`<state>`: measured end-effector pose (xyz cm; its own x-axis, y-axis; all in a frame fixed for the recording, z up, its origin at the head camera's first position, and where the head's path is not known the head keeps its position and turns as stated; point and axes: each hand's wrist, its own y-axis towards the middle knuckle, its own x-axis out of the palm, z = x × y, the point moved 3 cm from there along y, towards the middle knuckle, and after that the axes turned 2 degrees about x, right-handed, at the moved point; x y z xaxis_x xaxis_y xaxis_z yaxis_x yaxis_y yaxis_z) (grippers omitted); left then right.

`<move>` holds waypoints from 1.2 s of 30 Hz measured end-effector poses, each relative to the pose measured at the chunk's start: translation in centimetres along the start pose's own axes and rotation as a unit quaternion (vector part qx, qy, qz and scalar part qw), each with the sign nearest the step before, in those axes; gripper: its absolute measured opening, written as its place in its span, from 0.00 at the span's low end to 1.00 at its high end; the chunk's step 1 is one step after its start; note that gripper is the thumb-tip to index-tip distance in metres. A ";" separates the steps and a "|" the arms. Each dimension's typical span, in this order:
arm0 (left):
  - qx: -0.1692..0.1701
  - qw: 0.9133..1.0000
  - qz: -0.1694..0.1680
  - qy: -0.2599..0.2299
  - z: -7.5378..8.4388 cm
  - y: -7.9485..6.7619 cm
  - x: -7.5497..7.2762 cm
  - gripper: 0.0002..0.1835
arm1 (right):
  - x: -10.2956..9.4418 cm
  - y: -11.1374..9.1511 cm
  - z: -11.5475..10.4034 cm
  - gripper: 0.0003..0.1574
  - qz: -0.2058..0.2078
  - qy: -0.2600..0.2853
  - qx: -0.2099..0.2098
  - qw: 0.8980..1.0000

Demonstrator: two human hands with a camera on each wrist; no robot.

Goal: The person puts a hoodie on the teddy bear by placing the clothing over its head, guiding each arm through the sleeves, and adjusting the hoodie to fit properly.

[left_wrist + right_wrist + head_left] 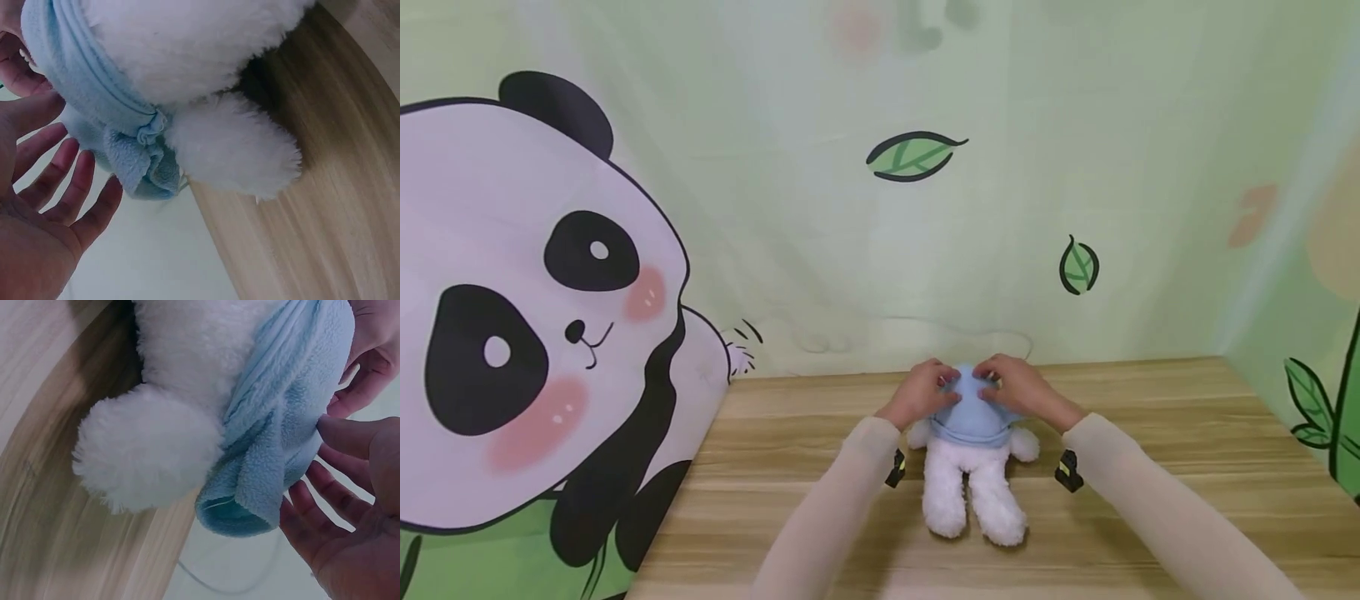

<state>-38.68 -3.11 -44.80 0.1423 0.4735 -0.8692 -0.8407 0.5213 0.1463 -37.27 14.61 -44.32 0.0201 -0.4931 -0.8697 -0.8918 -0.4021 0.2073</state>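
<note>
White plush toy (pixel 968 455) lies on the bench (pixel 1195 433), legs toward you, both arms outside the cloth. Light-blue garment (pixel 972 418) covers its torso and upper end (head not visible). Sleeve (pixel 240 515) by your right hand (pixel 1021 387) gapes, no arm in it. That hand pinches the cloth, thumb in front, other fingers behind. Your left hand (pixel 922 389) has its fingers fanned wide at the cloth's edge; can't tell if they grip it.

To handle it well, work both sides evenly: keep the hem level, smooth out the bunching, go gently (fleece will probably drag on the fur).

The bench's far edge sits close to the toy's upper end, backdrop (pixel 820 225) just beyond, so reach there looks short. You've more room left, right and toward yourself.
</note>
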 end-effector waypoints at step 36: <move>-0.001 0.999 0.037 0.024 -0.2 -1.0 2.5 0.28 | 2.6 -1.4 0.6 0.28 0.075 -0.033 -0.047 0.996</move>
<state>-37.60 -2.57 -47.16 0.0539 0.4766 -0.8775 -0.8496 0.4836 0.2105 -36.21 14.35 -47.09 -0.1426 -0.5035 -0.8521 -0.8359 -0.3998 0.3761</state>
